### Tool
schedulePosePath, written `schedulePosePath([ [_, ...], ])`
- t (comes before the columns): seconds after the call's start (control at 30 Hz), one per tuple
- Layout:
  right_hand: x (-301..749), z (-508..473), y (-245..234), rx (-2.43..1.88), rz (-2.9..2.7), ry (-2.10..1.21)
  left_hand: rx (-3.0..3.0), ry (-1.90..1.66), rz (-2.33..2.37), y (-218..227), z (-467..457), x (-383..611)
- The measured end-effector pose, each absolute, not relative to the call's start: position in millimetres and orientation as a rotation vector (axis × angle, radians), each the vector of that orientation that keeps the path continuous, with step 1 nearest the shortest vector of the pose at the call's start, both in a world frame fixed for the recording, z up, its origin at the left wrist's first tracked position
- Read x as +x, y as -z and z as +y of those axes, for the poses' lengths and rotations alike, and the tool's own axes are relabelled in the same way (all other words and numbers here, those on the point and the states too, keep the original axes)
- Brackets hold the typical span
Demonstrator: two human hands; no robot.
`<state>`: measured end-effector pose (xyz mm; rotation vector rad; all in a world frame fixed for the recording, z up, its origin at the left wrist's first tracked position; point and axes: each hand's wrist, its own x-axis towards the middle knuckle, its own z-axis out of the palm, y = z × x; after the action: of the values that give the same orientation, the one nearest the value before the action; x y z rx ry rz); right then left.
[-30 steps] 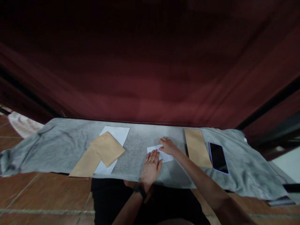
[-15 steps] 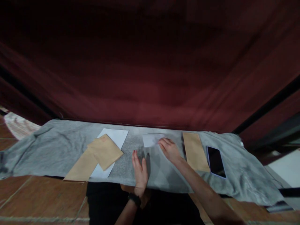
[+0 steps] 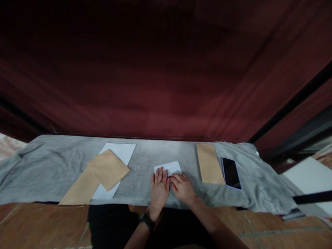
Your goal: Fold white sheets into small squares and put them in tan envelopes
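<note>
A small folded sheet of white paper [image 3: 171, 166] lies on the grey cloth in front of me, its near part covered by my hands. Flat on the paper's left side rests my left hand [image 3: 159, 192], fingers stretched out, a dark watch on the wrist. My right hand [image 3: 183, 189] is at the paper's near right part, its fingers bent and close together by my left fingertips. What lies beneath the right fingertips is hidden.
Grey cloth [image 3: 141, 166] covers the long bench. Brown envelopes [image 3: 110, 169] overlap a white sheet [image 3: 124, 151] to the left. Rightward lie a brown envelope [image 3: 210, 164] and a phone [image 3: 231, 173]. A dark red curtain-like surface [image 3: 166, 117] stands behind.
My right hand has brought the white paper nearer and moved in beside my left. My left hand has gone from hovering beside the paper to lying on it. The view has shifted slightly.
</note>
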<state>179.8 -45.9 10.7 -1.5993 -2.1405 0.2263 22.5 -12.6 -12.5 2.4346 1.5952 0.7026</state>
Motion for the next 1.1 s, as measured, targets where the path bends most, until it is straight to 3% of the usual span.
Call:
schedulePosePath([
  [0.13,180.9,-35.2,-16.4,-1.625,-1.943,-0.372,2.571,-0.349,1.707,4.8,-17.9,32.0],
  [0.3,169.1,-12.5,-4.6,-1.724,-1.957,-0.298,2.599,-0.200,1.730,3.2,-10.5,41.2],
  [0.67,186.0,-7.9,27.5,-1.848,-1.997,-0.031,2.459,-0.570,1.752,21.1,4.4,27.2],
  [1.1,197.5,-14.9,28.2,-1.921,-1.936,0.035,2.384,-0.628,1.790,-4.0,21.5,11.4],
])
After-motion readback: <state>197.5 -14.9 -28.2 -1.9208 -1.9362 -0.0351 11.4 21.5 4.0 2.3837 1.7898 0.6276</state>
